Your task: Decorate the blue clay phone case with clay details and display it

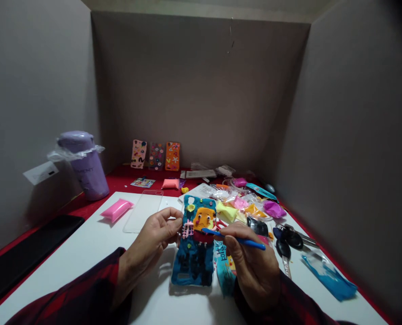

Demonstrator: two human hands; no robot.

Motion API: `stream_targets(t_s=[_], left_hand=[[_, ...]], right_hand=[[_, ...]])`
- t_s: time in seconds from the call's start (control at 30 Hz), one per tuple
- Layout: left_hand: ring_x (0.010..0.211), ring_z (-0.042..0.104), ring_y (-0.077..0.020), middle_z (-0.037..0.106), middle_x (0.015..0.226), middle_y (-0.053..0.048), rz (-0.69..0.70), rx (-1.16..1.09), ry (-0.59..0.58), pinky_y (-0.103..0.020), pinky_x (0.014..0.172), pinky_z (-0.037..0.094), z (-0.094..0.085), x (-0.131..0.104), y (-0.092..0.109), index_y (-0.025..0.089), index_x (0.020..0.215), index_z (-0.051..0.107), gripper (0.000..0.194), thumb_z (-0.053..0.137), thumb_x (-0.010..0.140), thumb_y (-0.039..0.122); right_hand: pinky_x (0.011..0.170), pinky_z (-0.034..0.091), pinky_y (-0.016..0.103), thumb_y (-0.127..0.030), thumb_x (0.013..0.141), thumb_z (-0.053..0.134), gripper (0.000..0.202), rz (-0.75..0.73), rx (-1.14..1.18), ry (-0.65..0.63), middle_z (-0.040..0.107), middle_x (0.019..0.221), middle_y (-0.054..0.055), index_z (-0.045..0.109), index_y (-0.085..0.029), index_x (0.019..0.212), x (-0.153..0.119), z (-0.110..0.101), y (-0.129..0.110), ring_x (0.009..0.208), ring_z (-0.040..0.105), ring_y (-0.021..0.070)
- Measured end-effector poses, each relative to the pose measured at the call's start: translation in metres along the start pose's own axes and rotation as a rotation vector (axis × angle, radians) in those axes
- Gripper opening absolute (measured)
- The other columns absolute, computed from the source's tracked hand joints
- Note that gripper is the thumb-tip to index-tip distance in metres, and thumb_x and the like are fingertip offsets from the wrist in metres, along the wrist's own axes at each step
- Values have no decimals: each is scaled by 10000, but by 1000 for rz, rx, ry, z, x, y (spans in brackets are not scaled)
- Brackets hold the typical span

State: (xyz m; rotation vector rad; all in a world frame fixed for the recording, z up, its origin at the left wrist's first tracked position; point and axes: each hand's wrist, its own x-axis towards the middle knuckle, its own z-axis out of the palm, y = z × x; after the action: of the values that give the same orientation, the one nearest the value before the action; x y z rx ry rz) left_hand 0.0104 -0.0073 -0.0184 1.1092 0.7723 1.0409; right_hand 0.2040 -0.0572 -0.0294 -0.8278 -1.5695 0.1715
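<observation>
My left hand [156, 239] grips the left edge of a phone case [194, 266] and holds it tilted up above the white board. Teal clay covers the case, with an orange character face [205, 219], a pink lattice and small yellow-green bits on it. Closed around a blue modelling tool [248, 243], my right hand [255, 262] brings its tip to the lower part of the orange face. Whether the tip touches the clay I cannot tell. Partly behind the case lies a teal printed picture [225, 271].
A clear phone case [143, 212] and a pink clay packet [117, 210] lie left. Several colourful clay packets [241, 203] crowd the right, near keys [284, 248] and a teal packet [329, 275]. A purple tumbler [89, 171] stands left; decorated cases [173, 156] lean behind.
</observation>
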Motion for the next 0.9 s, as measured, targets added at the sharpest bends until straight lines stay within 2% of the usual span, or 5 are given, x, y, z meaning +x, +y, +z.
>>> stream_targets(t_s=[0.27,0.6,0.9], left_hand=[[595,538,-111,624,688,-20,11,26,-9,-219,556,375,-1,1,-1,163,830,550,265,702,747,364],[597,537,-111,626,684,-22,-3,36,0,-222,560,375,1,-1,1,160,829,531,297,709,732,376],[605,539,-115,629,696,-24,-5,43,9,-230,572,379,2,0,2,155,845,526,315,714,724,376]], right_hand=[[718,536,303,-123,882,504,138,-13,-12,3,656,821,36,617,-186,932,-1,0,1,762,644,150],[763,541,345,-126,880,502,137,-23,-35,10,666,811,47,621,-178,924,0,0,0,771,654,163],[741,527,303,-119,887,498,136,-6,-4,-11,655,837,45,606,-174,948,-4,0,5,791,641,149]])
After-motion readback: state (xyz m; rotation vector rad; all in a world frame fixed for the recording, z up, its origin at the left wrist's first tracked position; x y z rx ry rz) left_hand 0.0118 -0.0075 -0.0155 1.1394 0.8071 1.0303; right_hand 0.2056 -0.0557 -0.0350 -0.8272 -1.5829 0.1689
